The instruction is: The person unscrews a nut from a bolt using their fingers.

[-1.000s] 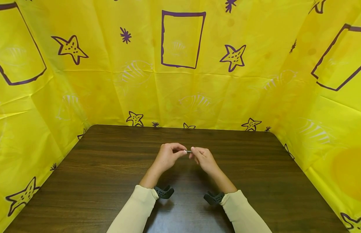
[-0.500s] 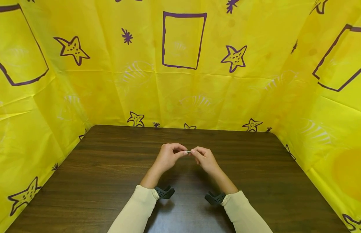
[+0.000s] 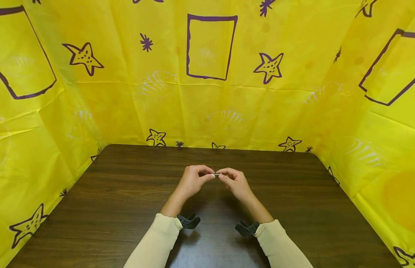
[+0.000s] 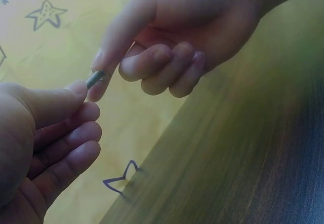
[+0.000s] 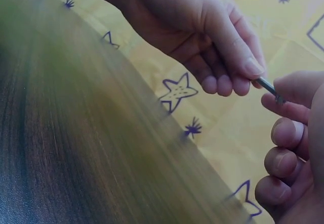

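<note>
In the head view, a dark wood-grained table (image 3: 93, 208) with rounded far corners fills the six o'clock side. A creased yellow cloth (image 3: 120, 111) rises round it from nine through twelve to three o'clock. Printed on the cloth are a purple-outlined rectangle (image 3: 211, 41) at twelve, a purple burst (image 3: 146, 42) at eleven, a dotted starfish (image 3: 83, 58) at ten and another starfish (image 3: 268, 68) between one and two. A pale striped fish (image 3: 363, 152) shows at three, a larger-drawn starfish (image 3: 28, 225) at eight.
</note>
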Demonstrator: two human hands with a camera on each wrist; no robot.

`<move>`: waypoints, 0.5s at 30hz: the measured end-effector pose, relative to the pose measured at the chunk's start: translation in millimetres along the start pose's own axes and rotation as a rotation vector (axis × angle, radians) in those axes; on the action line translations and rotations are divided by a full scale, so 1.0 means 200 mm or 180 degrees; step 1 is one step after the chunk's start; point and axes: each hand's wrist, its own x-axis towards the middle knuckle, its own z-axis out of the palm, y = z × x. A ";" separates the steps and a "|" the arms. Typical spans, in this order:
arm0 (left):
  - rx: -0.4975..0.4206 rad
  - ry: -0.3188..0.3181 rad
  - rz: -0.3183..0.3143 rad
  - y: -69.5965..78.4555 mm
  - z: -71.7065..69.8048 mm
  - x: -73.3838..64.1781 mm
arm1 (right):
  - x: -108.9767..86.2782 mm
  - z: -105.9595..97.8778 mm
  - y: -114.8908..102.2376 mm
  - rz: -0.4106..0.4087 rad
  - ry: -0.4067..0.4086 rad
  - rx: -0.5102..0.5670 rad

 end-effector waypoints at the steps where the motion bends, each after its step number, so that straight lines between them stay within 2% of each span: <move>1: -0.0002 -0.0003 0.0009 0.00 0.00 0.00 | 0.00 0.00 0.00 -0.0018 0.0005 -0.0010; 9: -0.0015 -0.0018 0.0039 0.00 0.00 0.00 | 0.00 -0.01 0.01 -0.0121 0.0022 -0.0011; 15: -0.0024 -0.0021 0.0035 0.00 0.00 0.00 | 0.00 -0.01 0.01 -0.0042 0.0057 0.0140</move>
